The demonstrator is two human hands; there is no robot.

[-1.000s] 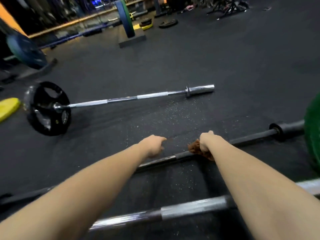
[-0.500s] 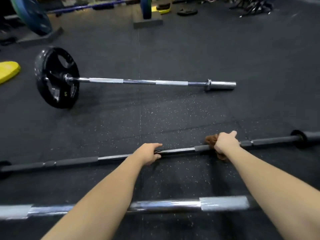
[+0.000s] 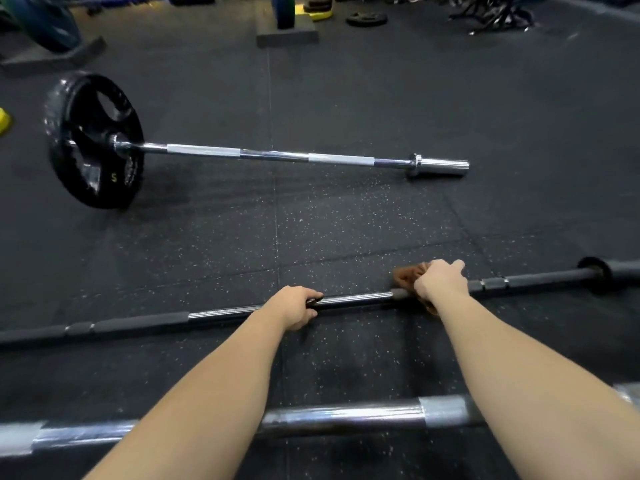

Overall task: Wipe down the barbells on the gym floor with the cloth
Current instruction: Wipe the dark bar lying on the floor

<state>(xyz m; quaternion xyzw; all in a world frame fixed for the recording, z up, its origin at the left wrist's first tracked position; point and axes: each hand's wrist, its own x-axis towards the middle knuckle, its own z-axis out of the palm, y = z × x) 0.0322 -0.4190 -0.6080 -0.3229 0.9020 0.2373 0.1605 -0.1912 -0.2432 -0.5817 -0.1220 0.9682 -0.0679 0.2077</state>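
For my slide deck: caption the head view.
Right hand holds a brown cloth on the black barbell while the left hand grips it.

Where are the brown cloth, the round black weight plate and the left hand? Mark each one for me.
Brown crumpled cloth (image 3: 407, 277): head view, on its bunched left end.
Round black weight plate (image 3: 91, 183): head view, on its lower face.
Left hand (image 3: 296, 306): head view, on the back of the hand.

Single head view, forward-down, near floor (image 3: 346, 220).
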